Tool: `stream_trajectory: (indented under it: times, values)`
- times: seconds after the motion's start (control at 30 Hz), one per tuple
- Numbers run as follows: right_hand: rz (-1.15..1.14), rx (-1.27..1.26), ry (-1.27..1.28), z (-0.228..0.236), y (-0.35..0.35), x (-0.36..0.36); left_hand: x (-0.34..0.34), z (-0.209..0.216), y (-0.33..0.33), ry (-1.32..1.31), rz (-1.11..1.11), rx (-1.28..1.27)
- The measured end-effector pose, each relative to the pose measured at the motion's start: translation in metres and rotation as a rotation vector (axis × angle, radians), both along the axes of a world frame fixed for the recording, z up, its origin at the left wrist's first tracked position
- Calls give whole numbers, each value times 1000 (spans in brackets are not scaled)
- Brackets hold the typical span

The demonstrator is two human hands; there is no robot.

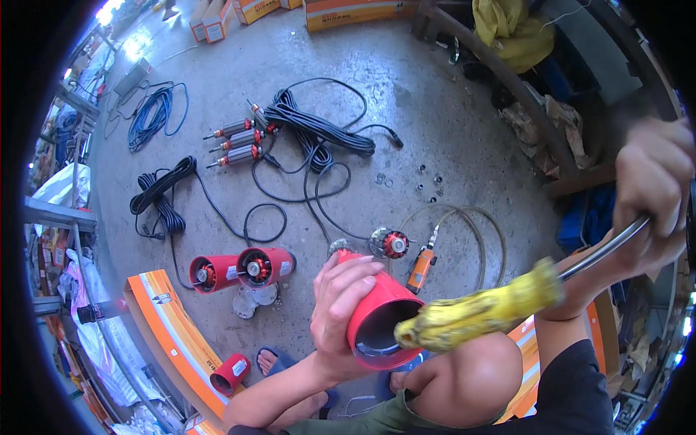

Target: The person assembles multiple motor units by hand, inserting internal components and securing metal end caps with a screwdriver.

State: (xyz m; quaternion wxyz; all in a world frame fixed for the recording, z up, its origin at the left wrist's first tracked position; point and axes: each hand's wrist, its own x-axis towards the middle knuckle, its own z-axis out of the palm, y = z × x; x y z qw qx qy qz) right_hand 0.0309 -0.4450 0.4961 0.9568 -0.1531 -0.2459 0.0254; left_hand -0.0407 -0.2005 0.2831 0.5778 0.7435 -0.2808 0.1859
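- Grey floor [464, 174] is kinda littered with cables [312, 129]
- Red tube [384, 288] is clasped in left-hand grip [339, 312]
- Yellow-handled tool [486, 312] is clutched by its shaft in right-hand grip [652, 177]

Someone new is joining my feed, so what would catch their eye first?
The scuffed yellow handle, its metal shaft in the right hand, slants toward the open red cylinder that the left hand grips. Beyond, black cables lie coiled on the floor, with motor rotors left of them.

Left fingers [336, 304] around a red tube [380, 293], right fingers [656, 170] around metal shaft [603, 250] of yellow-handled tool [486, 310]
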Motion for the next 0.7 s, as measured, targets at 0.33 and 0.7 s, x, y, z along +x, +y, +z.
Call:
stream_trajectory:
  times: [0.33, 0.7]
  values:
    - [24, -787, -158, -81, 86, 2, 3, -25, -9, 187, 287, -25]
    - [46, -874, -96, -150, 111, 30, 17, -71, -5, 318, 246, -121]
